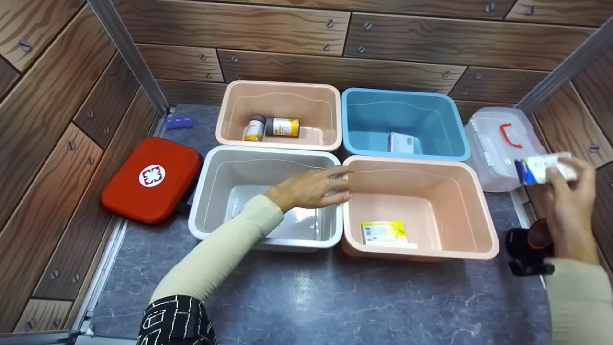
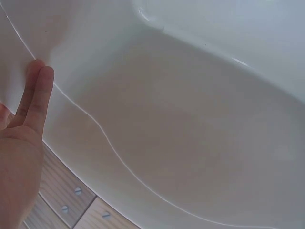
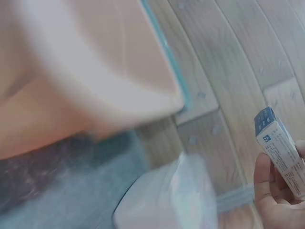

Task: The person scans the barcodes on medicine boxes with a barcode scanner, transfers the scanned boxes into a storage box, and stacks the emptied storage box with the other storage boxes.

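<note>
My right hand [image 1: 572, 206] grips a small medicine box [image 1: 539, 168], white with a blue end, raised at the far right beyond the bins. In the right wrist view, fingers and thumb hold the same medicine box [image 3: 283, 155] by its sides. My left hand [image 1: 311, 189] reaches over the grey bin [image 1: 201, 201], fingers extended at its right rim, beside the front peach bin [image 1: 481, 206]. Nothing is held in it; the left wrist view shows two straight fingers [image 2: 40, 95] against the pale bin wall. A yellow-and-white box [image 1: 383, 232] lies inside the front peach bin.
Behind, a peach bin [image 1: 222, 112] holds two pill bottles [image 1: 283, 127], and a blue bin [image 1: 459, 129] holds a white box [image 1: 401, 143]. At left lie a red first-aid case [image 1: 129, 191] and purple pill case [image 1: 179, 122]. A clear lidded box [image 1: 493, 143] stands right, near a black object [image 1: 519, 244].
</note>
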Demonstrator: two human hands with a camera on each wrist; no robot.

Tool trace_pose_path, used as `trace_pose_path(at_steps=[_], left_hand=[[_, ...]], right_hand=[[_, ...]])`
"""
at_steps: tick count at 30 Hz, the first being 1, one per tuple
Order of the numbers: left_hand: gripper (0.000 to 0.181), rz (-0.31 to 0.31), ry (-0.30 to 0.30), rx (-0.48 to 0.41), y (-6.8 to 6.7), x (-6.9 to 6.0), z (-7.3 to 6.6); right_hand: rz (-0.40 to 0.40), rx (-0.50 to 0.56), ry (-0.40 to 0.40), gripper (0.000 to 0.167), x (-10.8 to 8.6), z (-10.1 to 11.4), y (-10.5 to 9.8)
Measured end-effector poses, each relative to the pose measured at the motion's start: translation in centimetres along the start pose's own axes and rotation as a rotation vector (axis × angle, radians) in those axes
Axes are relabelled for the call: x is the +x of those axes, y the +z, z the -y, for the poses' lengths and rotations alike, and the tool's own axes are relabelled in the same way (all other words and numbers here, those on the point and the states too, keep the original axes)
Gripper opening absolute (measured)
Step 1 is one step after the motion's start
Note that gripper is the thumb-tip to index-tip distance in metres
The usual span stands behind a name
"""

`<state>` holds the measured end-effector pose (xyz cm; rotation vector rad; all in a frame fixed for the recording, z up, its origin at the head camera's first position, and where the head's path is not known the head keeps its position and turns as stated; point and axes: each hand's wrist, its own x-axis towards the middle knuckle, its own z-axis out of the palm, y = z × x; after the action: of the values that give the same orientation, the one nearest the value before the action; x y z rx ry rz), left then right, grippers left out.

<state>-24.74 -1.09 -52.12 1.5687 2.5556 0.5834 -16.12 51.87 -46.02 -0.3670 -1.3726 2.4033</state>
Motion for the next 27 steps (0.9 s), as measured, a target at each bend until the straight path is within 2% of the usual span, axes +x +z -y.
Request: trace_pose_path(at_steps=[4, 10, 18, 24, 27], left_hand=[[0.043, 0.018, -0.006, -0.010, -0.1, 0.1, -0.1], [0.043, 0.021, -0.008, -0.031, -0.1, 0.0, -0.1], [0.042, 0.018, -0.016, -0.022, -0.2, -0.1, -0.2], [0.042, 0.014, -0.010, -0.033, -0.1, -0.1, -0.1], [0.041, 0.006, -0.006, -0.031, -0.1, 0.0, -0.1]], right_hand=[[0.059, -0.071, -0.076, 0.034, 1.5, -0.2, 3.3], [0.201, -0.347, -0.152, 0.032, 4.2, -2.6, 7.8], [0.378, -0.562, -0.046, 0.036, 7.3, -7.4, 12.5], [0.451, -0.673, 0.003, 0.039, 8.8, -11.1, 15.4], [0.489, -0.789, 0.005, 0.043, 9.5, -12.9, 16.8]])
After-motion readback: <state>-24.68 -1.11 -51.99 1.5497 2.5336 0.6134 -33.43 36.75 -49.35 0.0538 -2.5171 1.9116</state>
